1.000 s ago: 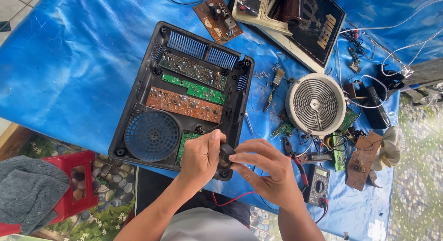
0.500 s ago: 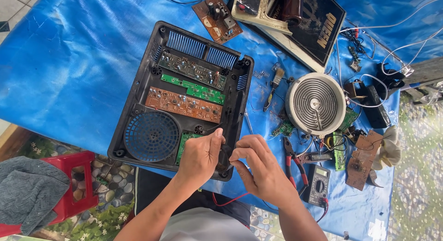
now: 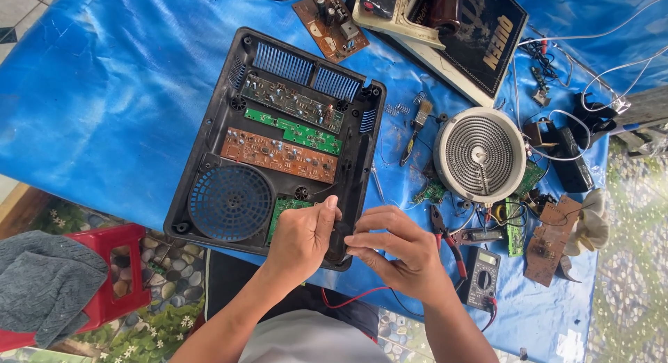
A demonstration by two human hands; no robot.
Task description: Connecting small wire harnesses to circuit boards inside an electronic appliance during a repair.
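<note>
Both hands have closed in at the case's (image 3: 209, 168) near corner: left hand (image 3: 300, 238) now presses there, fingers together; right hand (image 3: 400, 255) pinches something small, hidden.

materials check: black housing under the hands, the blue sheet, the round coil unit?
Black rectangular housing: looks like moulded plastic, matte, with grille slots and screw bosses formed in. Blue table sheet: probably plastic tarpaulin, glossy and creased with glare patches. Round spiral heating coil unit: dark spiral in a pale rim, likely metal or ceramic; cannot tell which.
</note>
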